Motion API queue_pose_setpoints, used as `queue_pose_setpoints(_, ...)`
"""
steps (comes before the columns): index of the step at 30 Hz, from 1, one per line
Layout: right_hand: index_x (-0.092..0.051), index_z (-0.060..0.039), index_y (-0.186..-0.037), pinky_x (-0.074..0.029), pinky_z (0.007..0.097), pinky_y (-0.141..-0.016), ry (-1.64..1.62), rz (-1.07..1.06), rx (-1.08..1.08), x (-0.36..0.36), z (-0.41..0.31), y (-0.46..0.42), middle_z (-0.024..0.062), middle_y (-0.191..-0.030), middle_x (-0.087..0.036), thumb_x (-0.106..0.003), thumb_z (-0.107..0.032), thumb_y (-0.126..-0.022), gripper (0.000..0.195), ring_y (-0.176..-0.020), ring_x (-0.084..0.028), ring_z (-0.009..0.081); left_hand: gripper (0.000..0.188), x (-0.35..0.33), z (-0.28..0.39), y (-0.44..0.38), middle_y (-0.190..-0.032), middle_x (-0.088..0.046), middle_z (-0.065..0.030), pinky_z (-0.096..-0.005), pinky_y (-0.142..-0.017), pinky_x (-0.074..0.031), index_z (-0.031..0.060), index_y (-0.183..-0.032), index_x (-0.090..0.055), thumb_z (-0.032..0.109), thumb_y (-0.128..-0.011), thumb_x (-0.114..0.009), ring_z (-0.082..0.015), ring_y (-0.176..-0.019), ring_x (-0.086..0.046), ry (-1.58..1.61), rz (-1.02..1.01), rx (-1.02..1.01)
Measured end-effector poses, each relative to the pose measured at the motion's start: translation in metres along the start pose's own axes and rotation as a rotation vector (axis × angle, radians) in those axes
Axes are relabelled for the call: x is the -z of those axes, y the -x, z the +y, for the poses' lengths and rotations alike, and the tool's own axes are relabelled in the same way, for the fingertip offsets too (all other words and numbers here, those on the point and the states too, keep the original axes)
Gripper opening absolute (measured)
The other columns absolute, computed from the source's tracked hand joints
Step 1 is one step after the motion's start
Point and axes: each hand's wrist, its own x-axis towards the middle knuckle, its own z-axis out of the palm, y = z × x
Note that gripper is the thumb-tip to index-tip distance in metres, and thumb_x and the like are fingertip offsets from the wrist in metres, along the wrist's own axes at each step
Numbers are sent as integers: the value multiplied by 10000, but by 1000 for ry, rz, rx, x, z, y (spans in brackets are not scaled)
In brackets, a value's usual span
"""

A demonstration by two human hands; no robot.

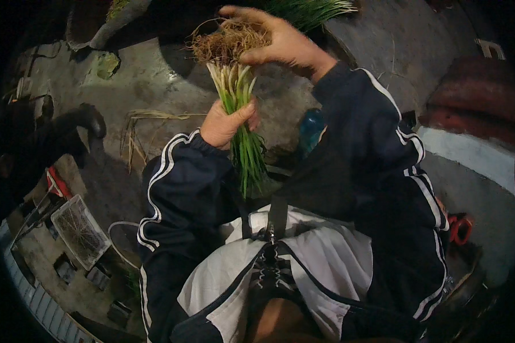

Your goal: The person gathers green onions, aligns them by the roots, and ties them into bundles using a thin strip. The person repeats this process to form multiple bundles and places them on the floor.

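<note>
A bunch of green onions (pixel 234 92) stands roots-up in the middle of the view, its green leaves hanging toward my lap. My left hand (pixel 227 124) is closed around the stalks, below the white stem ends. Brown, tangled roots (pixel 225 40) form a thick mat at the top of the bunch. Around the right side of that mat is my right hand (pixel 279 43), thumb in front and fingers spread apart over the top. It touches the roots without a closed grip. Some of its fingertips are hidden behind the roots.
More green onions (pixel 313 13) lie at the top edge. Dry straw stalks (pixel 154 115) are on the concrete floor at left. A white plastic crate (pixel 81 231) sits lower left. Near my right forearm is a teal object (pixel 311 130), partly hidden. A red object (pixel 460 228) lies far right.
</note>
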Motion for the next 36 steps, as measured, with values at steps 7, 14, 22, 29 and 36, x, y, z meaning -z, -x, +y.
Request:
queue_pose_setpoints(7,-643,-49,-1001,-502,253,-766,247,328,143,7,-15,11,28,-904,-652,-757,-97,-730,298,-848,-608,104,177,17,3,-5,-760,-557,-31,-269,-590,-426,19,-932,-545,154,-862,-635,-131,-654,-517,-127,147,-95)
queue_pose_setpoints(14,-670,-36,-882,-494,277,-646,382,69,-52,-43,0,30,122,-782,-665,-768,-198,-661,291,-713,-651,182,283,26,-3,-11,-867,-586,6,-215,-611,-415,22,-1119,-555,50,-847,-627,-75,-718,-513,-306,351,-201)
queue_pose_setpoints(22,-664,-26,-853,-490,298,-636,304,105,-78,-50,21,24,126,-767,-659,-729,-164,-689,224,-687,-643,213,390,16,4,-9,-878,-585,9,-213,-594,-421,20,-1200,-523,-5,-823,-618,-70,-708,-511,-386,339,-170)
queue_pose_setpoints(29,-658,-28,-828,-487,312,-621,399,154,-133,-53,15,25,121,-748,-652,-720,-161,-691,201,-676,-640,217,366,15,1,-8,-807,-569,-1,-221,-552,-411,3,-1185,-521,42,-836,-623,-76,-643,-496,-474,331,-199)
queue_pose_setpoints(36,-636,-20,-904,-478,254,-661,383,89,-31,-42,1,23,27,-844,-658,-722,-114,-743,206,-734,-592,97,131,24,16,-6,-745,-542,-11,-252,-577,-410,4,-971,-571,104,-890,-553,-103,-631,-489,-432,364,-168)
